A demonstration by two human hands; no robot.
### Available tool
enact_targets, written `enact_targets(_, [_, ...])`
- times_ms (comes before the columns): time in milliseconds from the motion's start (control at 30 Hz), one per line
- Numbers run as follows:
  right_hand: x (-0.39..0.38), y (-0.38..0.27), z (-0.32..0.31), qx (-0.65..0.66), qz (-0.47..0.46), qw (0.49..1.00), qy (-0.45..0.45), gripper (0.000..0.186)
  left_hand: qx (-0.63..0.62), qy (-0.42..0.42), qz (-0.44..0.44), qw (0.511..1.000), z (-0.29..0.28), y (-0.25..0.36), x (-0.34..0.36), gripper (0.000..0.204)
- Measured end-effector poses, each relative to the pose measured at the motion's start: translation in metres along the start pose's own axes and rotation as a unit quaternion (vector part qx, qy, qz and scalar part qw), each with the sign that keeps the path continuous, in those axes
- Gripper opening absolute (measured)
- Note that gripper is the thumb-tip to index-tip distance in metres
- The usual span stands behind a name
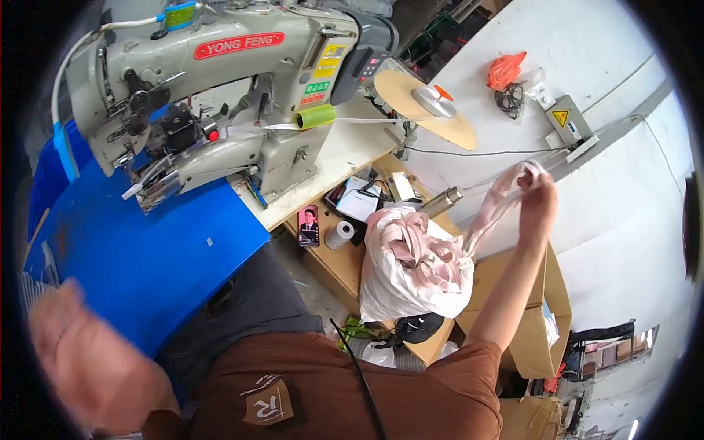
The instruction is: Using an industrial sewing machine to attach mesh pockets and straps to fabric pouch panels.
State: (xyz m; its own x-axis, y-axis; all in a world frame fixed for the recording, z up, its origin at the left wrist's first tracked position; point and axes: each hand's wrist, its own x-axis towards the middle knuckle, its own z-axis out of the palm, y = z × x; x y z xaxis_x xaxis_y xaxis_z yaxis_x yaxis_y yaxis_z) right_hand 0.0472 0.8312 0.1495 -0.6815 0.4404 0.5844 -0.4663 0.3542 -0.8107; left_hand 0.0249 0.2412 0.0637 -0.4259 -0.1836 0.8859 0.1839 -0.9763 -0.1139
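Note:
Out to the right, my right hand (539, 202) is raised and closed on a loop of pale pink fabric strips (493, 202). The strips trail down to a white sack (381, 286), where more of the same pink strips (425, 253) lie bunched in its open mouth. My left hand (81, 345) is at the far left, beside the blue work surface (176, 257); motion blurs it, so its fingers and anything in them are unclear. Ahead stands a grey industrial sewing machine (161, 55), apart from both hands.
A cardboard reel (400, 95) feeds white tape (363, 122) through a green tube (315, 117) toward the machine. On a wooden shelf beside the sack are a phone (309, 225) and a thread cone (339, 235). An open cardboard box (535, 341) stands below my right arm.

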Motion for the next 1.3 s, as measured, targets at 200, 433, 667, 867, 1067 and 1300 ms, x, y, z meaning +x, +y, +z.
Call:
enact_targets(200, [-0.085, -0.085, 0.162, 0.022, -0.172, 0.977, 0.126, 0.046, 0.621, -0.124, -0.235, 0.737, -0.052, -0.103, -0.008, 0.091])
enact_targets(433, [-0.069, -0.052, 0.235, 0.391, -0.165, 0.852, -0.308, 0.052, 0.532, -0.048, -0.468, 0.704, -0.067, -0.076, -0.024, 0.048])
enact_targets(667, [-0.089, 0.069, 0.306, -0.087, -0.030, 0.855, -0.510, 0.064, 0.702, 0.232, -0.363, 0.567, -0.071, 0.129, -0.013, 0.027])
enact_targets(867, [-0.196, 0.013, 0.433, 0.071, -0.135, 0.789, -0.595, 0.100, 0.813, -0.099, -0.372, 0.438, -0.050, 0.048, 0.021, 0.049])
enact_targets(1067, [-0.176, 0.028, 0.440, 0.142, 0.008, 0.805, -0.576, 0.056, 0.782, 0.009, -0.508, 0.363, -0.053, 0.125, 0.041, 0.034])
enact_targets(1300, [-0.128, 0.071, 0.395, 0.084, 0.169, 0.788, -0.586, 0.045, 0.607, 0.360, -0.473, 0.528, -0.088, 0.229, -0.004, 0.020])
